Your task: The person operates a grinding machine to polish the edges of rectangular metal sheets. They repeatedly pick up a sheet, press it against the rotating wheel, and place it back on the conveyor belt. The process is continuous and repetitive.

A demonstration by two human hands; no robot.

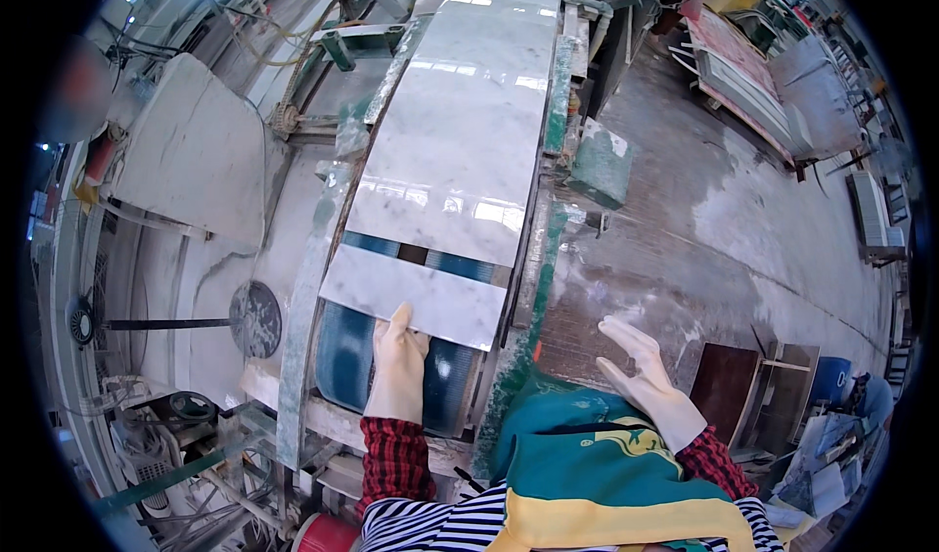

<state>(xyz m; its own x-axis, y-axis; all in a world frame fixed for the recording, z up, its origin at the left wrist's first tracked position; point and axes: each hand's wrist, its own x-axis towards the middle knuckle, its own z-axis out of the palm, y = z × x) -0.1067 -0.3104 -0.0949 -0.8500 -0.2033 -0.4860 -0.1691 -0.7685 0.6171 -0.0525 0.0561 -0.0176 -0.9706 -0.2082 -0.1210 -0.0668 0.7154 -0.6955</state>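
Two gloved hands and one narrow marble strip (pixel 421 293) show at the near end of one blue belt (pixel 342 356), with more marble (pixel 450 151) beyond a gap, in how many pieces I cannot tell. The strip lies crosswise on the belt, just ahead of the left hand (pixel 397 361), whose bent fingers touch its near edge, one tip on top, though whether they clamp it is hidden. The right hand (pixel 642 368), well apart from the strip, holds nothing, its thumb spread from its straight fingers.

The left hand (pixel 397 366) grips a marbled strip (pixel 421 294) on a blue belt (pixel 342 352); the right hand (pixel 643 368) hovers empty.
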